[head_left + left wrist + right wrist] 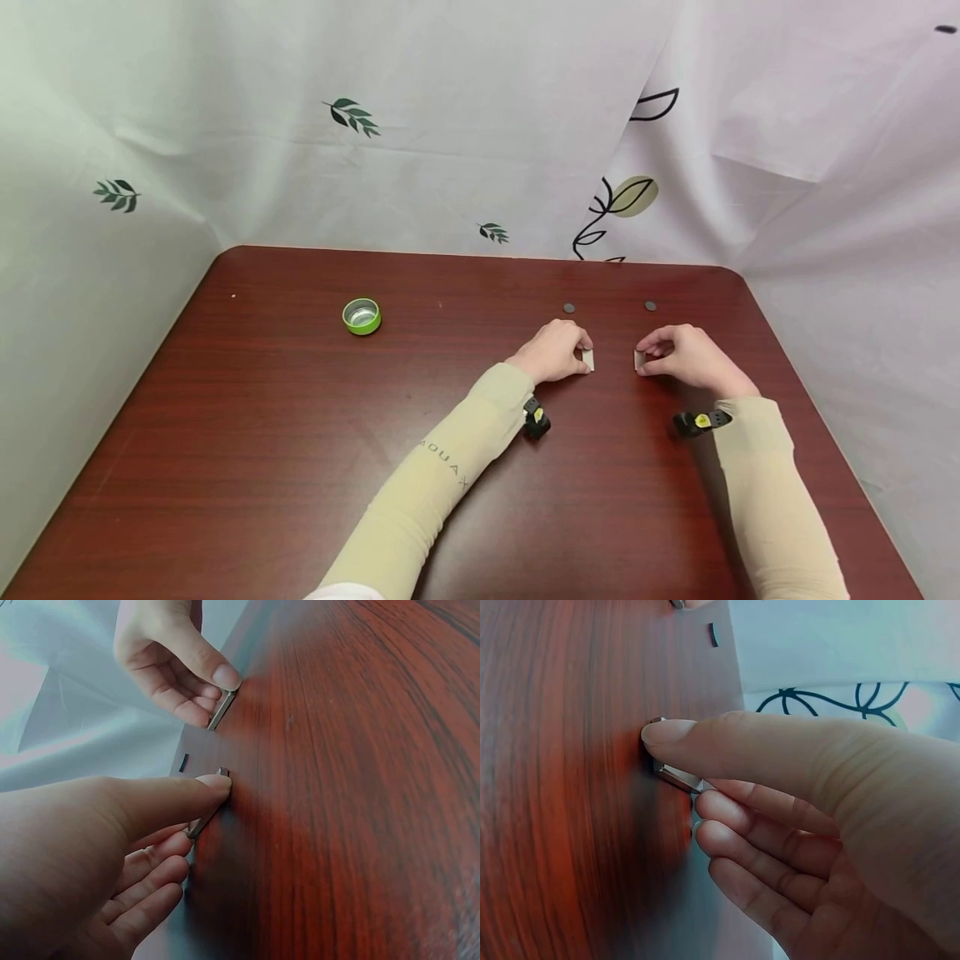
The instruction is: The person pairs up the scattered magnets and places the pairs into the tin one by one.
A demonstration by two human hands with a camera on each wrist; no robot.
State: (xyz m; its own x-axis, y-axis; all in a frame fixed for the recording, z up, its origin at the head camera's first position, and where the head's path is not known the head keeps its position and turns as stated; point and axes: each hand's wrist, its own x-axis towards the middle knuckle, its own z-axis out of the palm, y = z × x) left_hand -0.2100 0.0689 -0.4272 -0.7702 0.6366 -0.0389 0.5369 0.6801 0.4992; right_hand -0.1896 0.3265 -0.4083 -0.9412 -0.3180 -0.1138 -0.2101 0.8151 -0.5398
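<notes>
My left hand (552,352) pinches a small, thin, pale square piece (588,360) between thumb and fingers, low at the tabletop. Facing it across a short gap, my right hand (688,360) pinches a similar piece (639,360). The wrist views show shiny, metallic-looking edges on the left piece (206,819) and the right piece (679,778); fingers cover parts of both. Whether they rest on the wood cannot be told. Just beyond the hands lie two small dark grey discs, the left disc (569,308) and the right disc (650,306).
A small round green tin (362,317), open at the top with a silvery inside, stands to the left on the dark red-brown wooden table (300,467). White cloth (450,125) with leaf prints hangs behind the table and along its sides.
</notes>
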